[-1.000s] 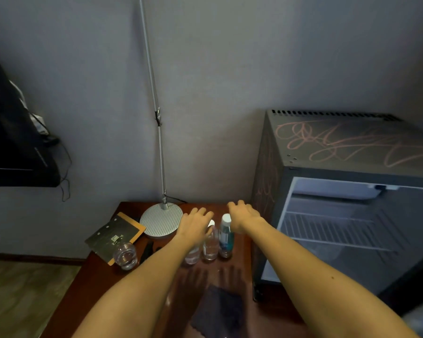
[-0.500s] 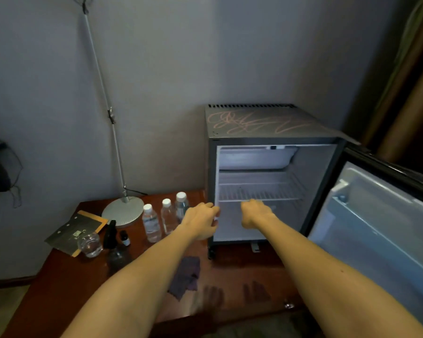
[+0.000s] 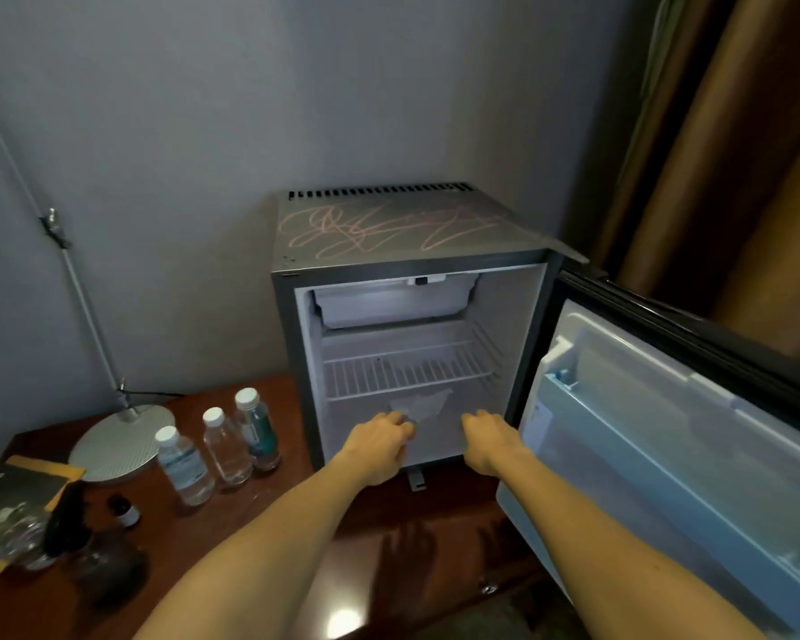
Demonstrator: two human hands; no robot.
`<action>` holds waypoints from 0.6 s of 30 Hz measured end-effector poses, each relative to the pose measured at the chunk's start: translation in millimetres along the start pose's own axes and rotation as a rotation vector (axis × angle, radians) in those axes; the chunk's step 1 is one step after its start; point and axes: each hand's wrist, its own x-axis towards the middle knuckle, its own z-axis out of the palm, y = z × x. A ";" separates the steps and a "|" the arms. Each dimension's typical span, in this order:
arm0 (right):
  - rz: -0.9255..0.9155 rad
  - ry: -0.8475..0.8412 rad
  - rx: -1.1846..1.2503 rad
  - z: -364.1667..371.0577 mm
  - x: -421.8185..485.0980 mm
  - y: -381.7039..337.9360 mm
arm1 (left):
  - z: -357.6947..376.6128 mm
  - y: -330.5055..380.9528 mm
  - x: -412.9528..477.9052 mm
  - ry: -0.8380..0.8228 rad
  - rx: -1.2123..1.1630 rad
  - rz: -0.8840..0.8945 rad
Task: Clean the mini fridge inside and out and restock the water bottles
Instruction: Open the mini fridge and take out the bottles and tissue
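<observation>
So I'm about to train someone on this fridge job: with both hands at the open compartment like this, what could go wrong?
1. The three water bottles stand close together beside the mini fridge, near the left hand; an elbow swinging back could topple them.
2. The door hangs wide open by the right hand, easy to bump.
3. Pink scribbles on top may get missed while attention is inside.

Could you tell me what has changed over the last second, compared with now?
Both hands left the three water bottles on the table and moved right to the open mini fridge. The left hand and right hand now reach into its lower compartment, near a pale cloth-like thing. The bottles, lamp base and open door stayed put.
</observation>
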 end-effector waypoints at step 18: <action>-0.027 -0.032 0.090 99.2 172.0 9.9 | 109.5 -53.2 169.9 -0.104 -0.002 -0.162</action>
